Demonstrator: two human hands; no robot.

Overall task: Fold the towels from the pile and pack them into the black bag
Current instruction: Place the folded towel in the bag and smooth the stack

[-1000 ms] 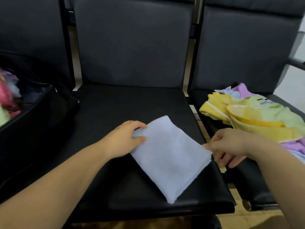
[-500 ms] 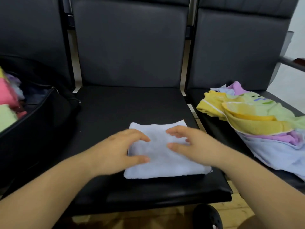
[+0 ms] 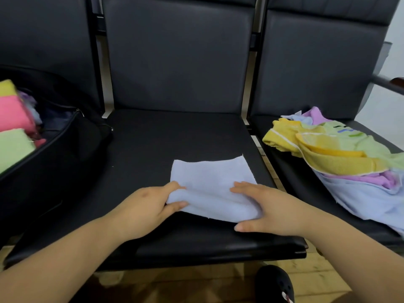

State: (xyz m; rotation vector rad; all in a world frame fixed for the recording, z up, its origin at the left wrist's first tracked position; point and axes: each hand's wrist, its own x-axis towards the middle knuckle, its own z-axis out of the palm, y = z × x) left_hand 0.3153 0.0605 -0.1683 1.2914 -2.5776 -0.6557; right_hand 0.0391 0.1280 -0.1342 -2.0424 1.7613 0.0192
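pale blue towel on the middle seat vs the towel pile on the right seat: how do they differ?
The pale blue terry towel is a single piece lying flat and partly folded; the multicoloured crumpled towel pile is several towels, loose and unfolded. The blue towel is gripped at its near edge by the left hand and right hand; the pile is untouched. One is a plain colour, the other mixes yellow, green, purple and blue. Both rest on black seats.
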